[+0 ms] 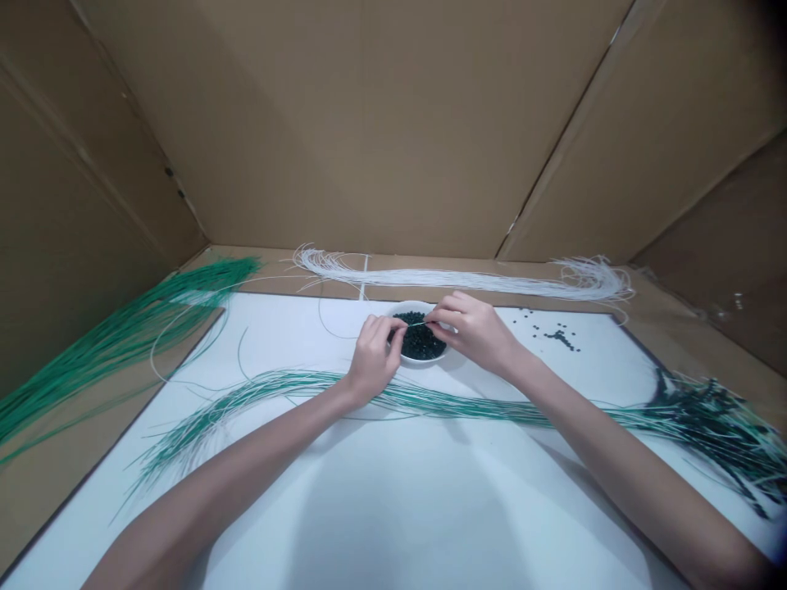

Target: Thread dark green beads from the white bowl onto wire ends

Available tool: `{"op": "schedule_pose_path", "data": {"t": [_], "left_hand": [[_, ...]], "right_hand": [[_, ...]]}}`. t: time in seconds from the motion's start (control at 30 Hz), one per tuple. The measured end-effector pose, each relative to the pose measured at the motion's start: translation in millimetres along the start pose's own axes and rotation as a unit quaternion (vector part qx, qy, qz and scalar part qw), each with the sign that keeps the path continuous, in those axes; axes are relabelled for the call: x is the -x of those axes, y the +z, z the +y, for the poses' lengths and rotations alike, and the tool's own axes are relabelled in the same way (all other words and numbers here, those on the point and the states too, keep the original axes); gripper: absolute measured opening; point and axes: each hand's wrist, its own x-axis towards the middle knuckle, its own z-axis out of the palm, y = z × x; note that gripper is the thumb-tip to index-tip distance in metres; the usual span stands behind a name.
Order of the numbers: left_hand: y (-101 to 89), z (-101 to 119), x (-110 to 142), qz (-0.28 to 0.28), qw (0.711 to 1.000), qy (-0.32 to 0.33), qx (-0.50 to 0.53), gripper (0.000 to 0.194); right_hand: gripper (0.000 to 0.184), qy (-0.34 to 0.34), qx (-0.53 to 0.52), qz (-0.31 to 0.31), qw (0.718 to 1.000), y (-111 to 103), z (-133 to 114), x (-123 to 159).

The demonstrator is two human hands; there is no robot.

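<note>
My left hand (374, 359) and my right hand (467, 332) are raised over a small white bowl (430, 359) filled with dark green beads (421, 342). Between the fingertips of both hands runs a short, thin white strand (418, 324). Each hand pinches it just above the bowl's far rim. Whether a bead sits on the strand is too small to tell. A long bundle of green-and-white strands (295, 383) passes beneath my left forearm and continues behind my right forearm.
A white sheet (369, 516) lies on a cardboard base, with cardboard walls behind and beside it. A white strand bundle (461, 277) lies at the back, green strands (129, 344) at the left, loose dark beads (557, 336) at the right, and beaded strands (707, 422) further right.
</note>
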Motion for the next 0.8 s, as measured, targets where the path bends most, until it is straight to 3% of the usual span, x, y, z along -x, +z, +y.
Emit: {"op": "schedule_pose_path", "data": {"t": [0.27,0.53,0.8], "left_hand": [[-0.6,0.9,-0.3,-0.002,1.0,0.003,-0.002,0.008],[1.0,-0.8,0.3,0.001,1.0,0.0,0.001,0.007],[0.8,-0.3,-0.1,0.004,1.0,0.008,0.005,0.006]], "right_hand": [[0.013,0.023,-0.099,0.015,0.995,7.1,-0.6,0.7],[0.011,0.093,-0.265,0.031,0.959,8.7,3.2,-1.8],[0.012,0.101,-0.291,0.037,0.951,9.5,2.9,-1.1]]}}
